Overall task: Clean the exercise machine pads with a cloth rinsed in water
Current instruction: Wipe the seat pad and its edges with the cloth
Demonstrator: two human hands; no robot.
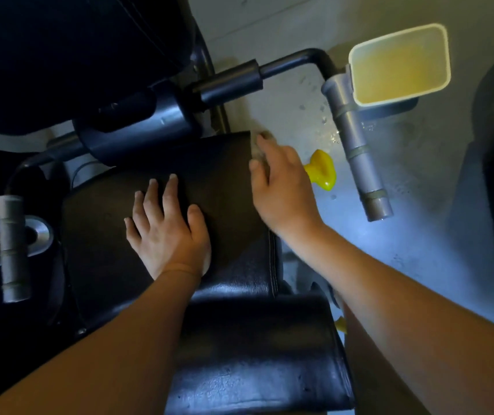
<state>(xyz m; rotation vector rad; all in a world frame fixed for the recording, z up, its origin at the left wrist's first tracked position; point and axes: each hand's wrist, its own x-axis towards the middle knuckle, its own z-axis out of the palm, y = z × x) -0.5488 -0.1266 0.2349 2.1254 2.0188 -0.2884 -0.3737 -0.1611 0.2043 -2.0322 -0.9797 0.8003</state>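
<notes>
The black seat pad [224, 187] of the exercise machine fills the middle of the view. My left hand [167, 232] lies flat on it, fingers spread. At the pad's right edge, my right hand [281, 184] presses a pale cloth [265, 136] against the pad with fairly straight fingers. Only a blurred bit of cloth shows past the fingertips. A second black pad [257, 354] lies nearer to me. A yellow tub of water [398, 64] sits at the upper right.
Grey taped handles stand at the right [359, 163] and left [12, 247] of the seat. A yellow adjustment knob [323, 169] sticks out beside my right hand. Water drops wet the pale floor [329, 130] by the tub. The dark backrest [75, 55] rises at the upper left.
</notes>
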